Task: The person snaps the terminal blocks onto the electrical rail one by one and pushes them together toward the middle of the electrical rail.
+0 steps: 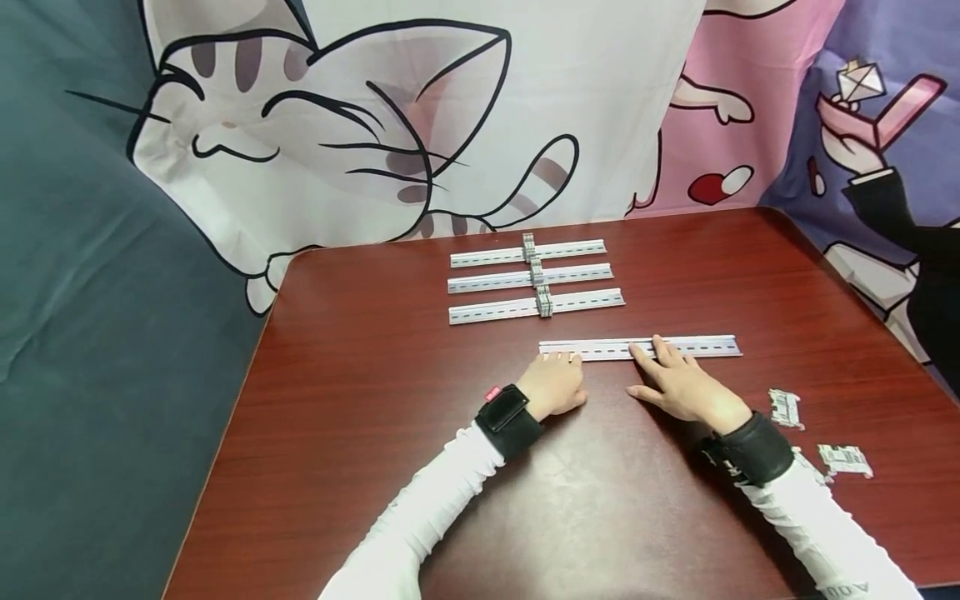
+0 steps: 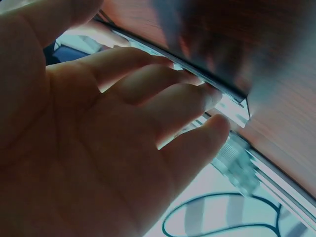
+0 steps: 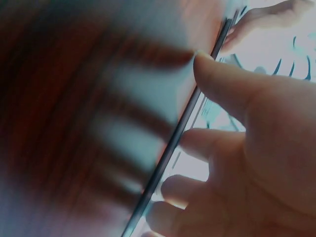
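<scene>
A slotted metal DIN rail (image 1: 708, 346) lies crosswise in front of both hands. My left hand (image 1: 553, 385) touches its left end with the fingertips, palm down; the left wrist view shows the fingers extended to the rail's end (image 2: 236, 111). Farther right, my right hand (image 1: 684, 390) has its fingers spread, with fingertips on the middle of the rail. The right thumb points left, on the near side of the rail. Along the rail's dark edge (image 3: 168, 148), the right wrist view shows the fingertips close against it. Neither hand curls round anything.
Farther back, three parallel DIN rails (image 1: 491, 312) each carry a small group of grey terminal blocks (image 1: 543, 302) near the middle. Loose terminal blocks (image 1: 845, 459) lie by the right forearm, one partly hidden beneath it. A printed cloth (image 1: 615, 108) hangs behind the brown table (image 1: 360, 433).
</scene>
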Demonstrator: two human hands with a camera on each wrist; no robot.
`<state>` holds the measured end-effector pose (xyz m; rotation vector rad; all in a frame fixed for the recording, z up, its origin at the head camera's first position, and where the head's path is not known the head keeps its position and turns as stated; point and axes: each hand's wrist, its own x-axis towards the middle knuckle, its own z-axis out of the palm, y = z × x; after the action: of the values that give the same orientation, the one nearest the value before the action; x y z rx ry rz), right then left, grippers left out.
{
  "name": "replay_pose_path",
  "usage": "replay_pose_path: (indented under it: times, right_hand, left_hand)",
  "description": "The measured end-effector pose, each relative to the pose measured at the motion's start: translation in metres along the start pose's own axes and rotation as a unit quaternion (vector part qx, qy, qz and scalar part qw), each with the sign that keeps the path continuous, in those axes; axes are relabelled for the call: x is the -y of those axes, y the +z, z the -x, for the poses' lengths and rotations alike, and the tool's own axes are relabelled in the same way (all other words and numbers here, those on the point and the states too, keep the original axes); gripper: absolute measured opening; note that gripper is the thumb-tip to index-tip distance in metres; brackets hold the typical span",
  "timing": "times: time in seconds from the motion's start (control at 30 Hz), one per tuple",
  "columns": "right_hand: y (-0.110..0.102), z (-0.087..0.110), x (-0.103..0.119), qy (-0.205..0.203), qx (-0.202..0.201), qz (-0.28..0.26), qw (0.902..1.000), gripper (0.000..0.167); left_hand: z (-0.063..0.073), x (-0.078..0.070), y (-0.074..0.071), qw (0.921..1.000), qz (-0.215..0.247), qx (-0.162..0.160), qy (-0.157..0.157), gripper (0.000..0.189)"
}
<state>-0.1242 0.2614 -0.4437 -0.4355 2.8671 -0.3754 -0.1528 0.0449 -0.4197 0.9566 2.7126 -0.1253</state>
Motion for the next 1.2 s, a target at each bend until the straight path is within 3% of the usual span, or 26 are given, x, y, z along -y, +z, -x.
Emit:
replay_pose_path:
  times: [0.33,0.63,0.93,1.2]
  right_hand:
    - [0.011,-0.022,0.049,-0.01,-0.001,0.023,0.9997,0.067]
    - [0.017,-0.037,0.078,-0.024,0.012,0.023,0.9994,0.067]
    - [0.019,-0.044,0.097,-0.06,-0.004,0.035,0.9976,0.068]
    - [0.021,-0.042,0.104,-0.065,-0.006,0.028,0.9975,0.068]
  left_hand:
    - [0.03,0.042,0.013,0.9946,0.08,0.033,-0.057,0.06]
    - [0.052,0.073,0.018,0.9861,0.133,0.06,-0.079,0.06]
    - [0.075,0.087,0.017,0.9806,0.157,0.06,-0.101,0.06]
    - [0.086,0.087,0.018,0.9795,0.163,0.053,-0.106,0.06]
